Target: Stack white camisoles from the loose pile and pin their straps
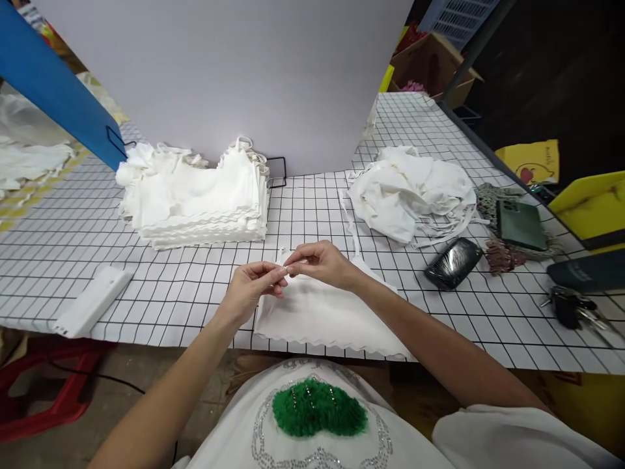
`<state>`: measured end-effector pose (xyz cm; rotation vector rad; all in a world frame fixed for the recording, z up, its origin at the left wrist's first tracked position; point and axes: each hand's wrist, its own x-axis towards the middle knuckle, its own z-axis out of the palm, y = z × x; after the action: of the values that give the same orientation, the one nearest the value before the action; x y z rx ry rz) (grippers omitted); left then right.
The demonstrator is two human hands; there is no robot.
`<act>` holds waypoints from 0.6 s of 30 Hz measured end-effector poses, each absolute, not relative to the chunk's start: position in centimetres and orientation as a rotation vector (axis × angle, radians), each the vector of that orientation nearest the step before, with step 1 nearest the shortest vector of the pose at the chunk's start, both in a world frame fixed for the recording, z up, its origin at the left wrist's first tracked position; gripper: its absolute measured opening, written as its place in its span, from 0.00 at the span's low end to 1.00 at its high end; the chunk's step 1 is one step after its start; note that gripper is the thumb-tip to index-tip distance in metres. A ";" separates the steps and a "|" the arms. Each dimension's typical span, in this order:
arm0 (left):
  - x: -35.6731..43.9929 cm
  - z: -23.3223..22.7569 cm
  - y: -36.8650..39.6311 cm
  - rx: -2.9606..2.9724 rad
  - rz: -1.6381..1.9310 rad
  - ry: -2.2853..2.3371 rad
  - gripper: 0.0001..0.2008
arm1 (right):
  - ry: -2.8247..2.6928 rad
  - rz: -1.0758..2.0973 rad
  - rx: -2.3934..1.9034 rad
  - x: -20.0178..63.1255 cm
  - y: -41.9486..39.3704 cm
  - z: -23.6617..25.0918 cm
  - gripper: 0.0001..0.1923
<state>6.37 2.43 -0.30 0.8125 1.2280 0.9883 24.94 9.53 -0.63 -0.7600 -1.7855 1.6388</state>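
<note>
A white cloth garment (322, 316) with a scalloped lower edge lies flat at the near edge of the gridded table (195, 286). My left hand (254, 286) and my right hand (319, 262) meet above its upper edge. Both pinch the same small white bit of the garment, a strap or tie, between thumb and fingers. A thin white strap (352, 234) runs from the garment toward the back.
A neat stack of folded white garments (195, 202) sits at back left, a loose heap of white ones (415, 192) at back right. A white plastic block (92, 301) lies left. A black pouch (453, 262), green phone (520, 225) and keys (571, 306) lie right. A white board (234, 71) stands behind.
</note>
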 end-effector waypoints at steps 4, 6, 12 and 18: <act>6.7 -1.3 3.2 0.989 1.009 1.276 0.15 | -1.727 1.647 -0.852 25.7 10.5 -0.6 0.10; 6.9 -2.4 3.4 1.183 1.004 1.340 0.14 | -1.684 1.609 -0.920 26.5 11.4 -0.4 0.10; 7.9 -5.4 3.8 1.860 0.710 1.570 0.10 | -1.645 1.219 -0.961 29.1 13.5 0.0 0.08; 8.6 -5.8 4.2 1.948 0.537 1.631 0.08 | -2.068 1.203 -0.893 29.1 11.1 -2.6 0.04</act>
<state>8.55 4.17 -5.83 1.9483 1.6314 0.5371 29.09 11.10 -2.65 -0.8932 -2.0680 1.2034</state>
